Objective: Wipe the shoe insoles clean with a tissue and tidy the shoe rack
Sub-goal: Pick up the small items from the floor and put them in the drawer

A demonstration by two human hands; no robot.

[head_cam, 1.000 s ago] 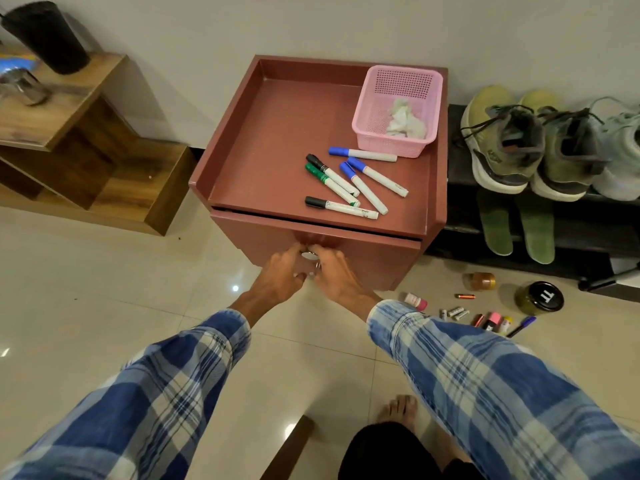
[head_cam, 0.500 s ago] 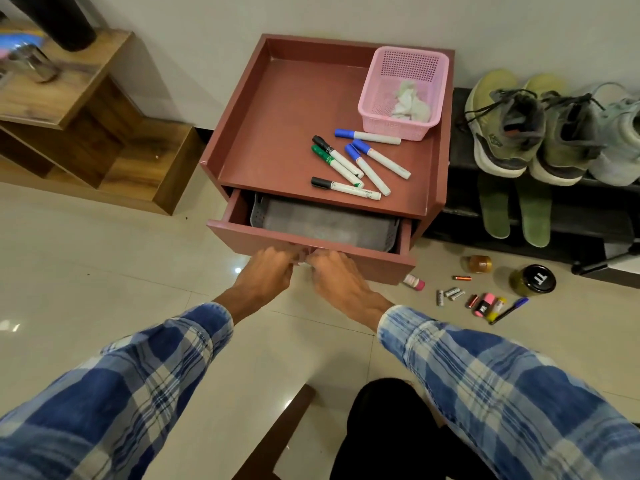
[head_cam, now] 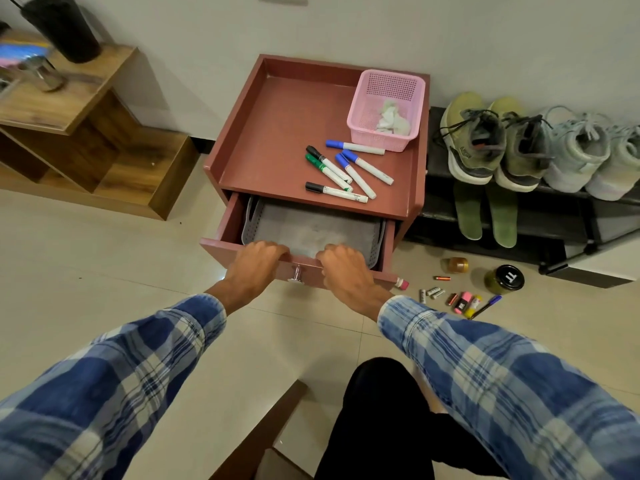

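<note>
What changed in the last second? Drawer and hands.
The drawer slid out toward the person, from shut to open, baring a grey tray inside. The left hand and right hand let go of the knob and now curl over the drawer's front edge. Markers, pink basket, shoes, insoles stayed put.

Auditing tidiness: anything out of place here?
Batteries, a pen and two jars lie scattered on the floor beside the cabinet. Six markers lie loose on its top. Two insoles sit out of the shoes on the rack.
</note>
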